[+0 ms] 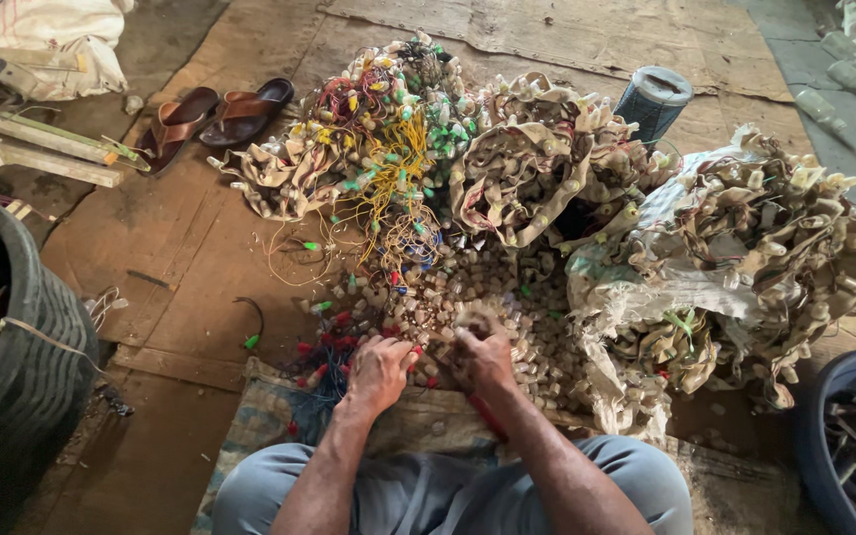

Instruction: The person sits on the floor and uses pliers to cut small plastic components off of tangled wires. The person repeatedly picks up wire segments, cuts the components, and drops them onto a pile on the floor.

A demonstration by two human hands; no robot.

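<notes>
The person sits on the floor [180, 267] with both hands low in front of the knees. The right hand [482, 359] has its grip closed on a small beige piece [475, 322] held at the fingertips, just above the heap of small beige caps [507, 297]. The left hand [378, 372] lies just beside the right one, fingers curled down onto the loose pieces at the near edge of that heap; whether its grip holds anything cannot be told from here.

Just left of the left hand's grip lie small red pieces [334, 327] and a few green ones, scattered on the floor. Beyond both grips, past the heap, rises a tangle of yellow, red and green wires [388, 149] studded with more caps. To the right of the right hand's grip a torn whitish sack [646, 287] spills strips of beige caps [775, 238]; more such strips [527, 168] lie straight beyond the grips. Under the wrists lies a faded woven mat [260, 416].

Far beyond and right of the grips stands a dark mesh-covered cylinder with a pale lid [654, 99]. Far to the left are a pair of brown sandals [215, 114], a white sack [52, 45] and a black tyre [22, 376]. At far right sits a blue tub [849, 436].
</notes>
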